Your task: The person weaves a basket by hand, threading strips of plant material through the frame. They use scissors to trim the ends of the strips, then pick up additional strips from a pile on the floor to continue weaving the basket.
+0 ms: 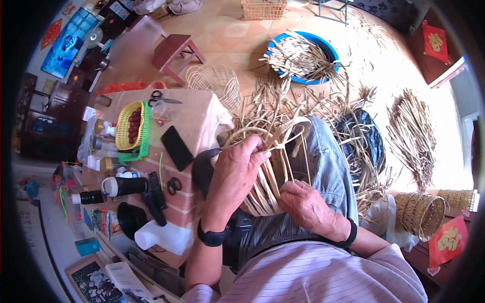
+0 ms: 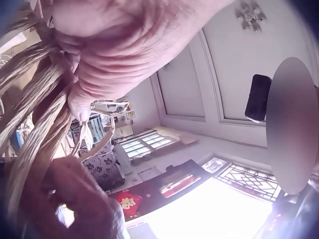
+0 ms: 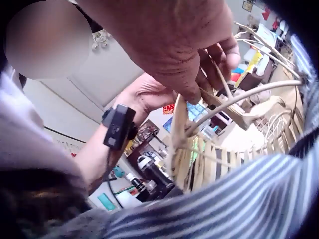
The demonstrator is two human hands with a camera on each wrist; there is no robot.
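Note:
A half-woven basket (image 1: 263, 189) of pale dried stalks sits on the person's lap, between the two hands. At its upper edge, the left hand (image 1: 233, 174) pinches the stalks between thumb and fingers. Lower down, on the side nearer the body, the right hand (image 1: 309, 206) has its fingers curled around a thin strand (image 1: 286, 164) that runs up toward the left fingertips. Thick twisted stalks (image 2: 35, 107) pass close beside both hands in the left wrist view. A curved stalk (image 3: 244, 97) arches over the basket's ribs in the right wrist view.
At the left, a table (image 1: 177, 207) holds a phone (image 1: 177, 148), scissors (image 1: 164, 97), a yellow basket of red fruit (image 1: 130, 121) and bottles. On the floor ahead stand a blue tub (image 1: 331, 53) of stalks and a wire-like basket frame (image 1: 214, 83). Finished woven baskets (image 1: 419, 214) lie at right.

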